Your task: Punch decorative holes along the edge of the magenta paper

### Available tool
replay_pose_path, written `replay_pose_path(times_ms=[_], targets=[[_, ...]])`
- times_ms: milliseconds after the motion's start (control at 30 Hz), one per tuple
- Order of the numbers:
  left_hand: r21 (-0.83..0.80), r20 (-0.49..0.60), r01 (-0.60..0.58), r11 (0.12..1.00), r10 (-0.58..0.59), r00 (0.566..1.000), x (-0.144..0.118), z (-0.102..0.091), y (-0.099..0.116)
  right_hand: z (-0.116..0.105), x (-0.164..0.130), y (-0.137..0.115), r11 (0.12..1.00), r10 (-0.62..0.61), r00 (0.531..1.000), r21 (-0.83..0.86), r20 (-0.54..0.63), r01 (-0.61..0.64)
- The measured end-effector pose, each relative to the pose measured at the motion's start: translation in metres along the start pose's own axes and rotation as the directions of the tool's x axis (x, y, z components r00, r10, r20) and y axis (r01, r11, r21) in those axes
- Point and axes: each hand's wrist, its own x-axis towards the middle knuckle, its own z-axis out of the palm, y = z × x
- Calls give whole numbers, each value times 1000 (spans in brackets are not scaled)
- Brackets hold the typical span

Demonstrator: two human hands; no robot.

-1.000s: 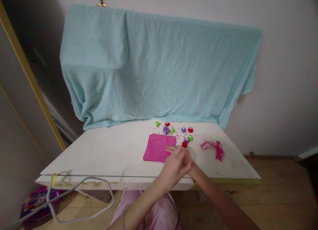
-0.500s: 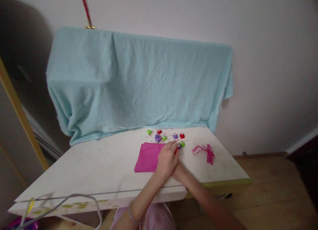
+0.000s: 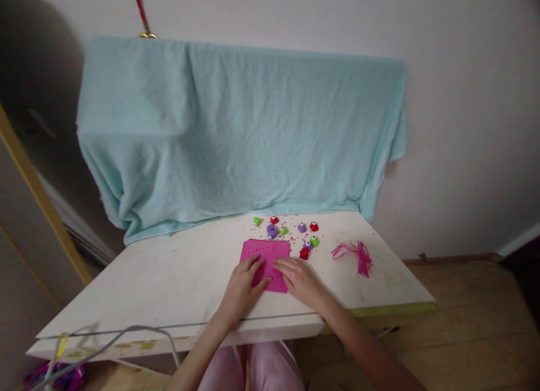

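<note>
A pink sheet of paper (image 3: 276, 281), apparently with more sheets under it, lies on the white table with a row of small holes or dots near its top edge. My left hand (image 3: 242, 287) rests on the sheet's left part, fingers spread. Across its right part lies my right hand (image 3: 301, 278), fingers stretched out. Just beyond that hand sits a small red piece with a white eye-like top (image 3: 304, 253), beside a purple one and a green one (image 3: 314, 241).
Several more small coloured pieces, among them a purple one (image 3: 271, 231), stand behind the paper amid scattered pink bits. Pink perforated strips (image 3: 363, 259) lie to the right. A light blue cloth (image 3: 253, 132) hangs at the back. A grey cable (image 3: 126, 330) crosses the front left edge.
My hands were together over the paper's right edge, around the red piece. Now they are apart on the paper, and the red piece stands on the table beside the green and purple ones.
</note>
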Motion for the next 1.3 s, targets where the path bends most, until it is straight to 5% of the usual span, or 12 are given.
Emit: replay_pose_path(times_ms=[500, 1300], targets=[[-109, 5, -18, 994, 19, 1000, 5, -2, -13, -3, 2, -3, 1000, 2, 1000, -4, 12, -2], [33, -67, 159, 987, -156, 985, 10, 1, 19, -4, 3, -5, 1000, 3, 1000, -15, 23, -3]])
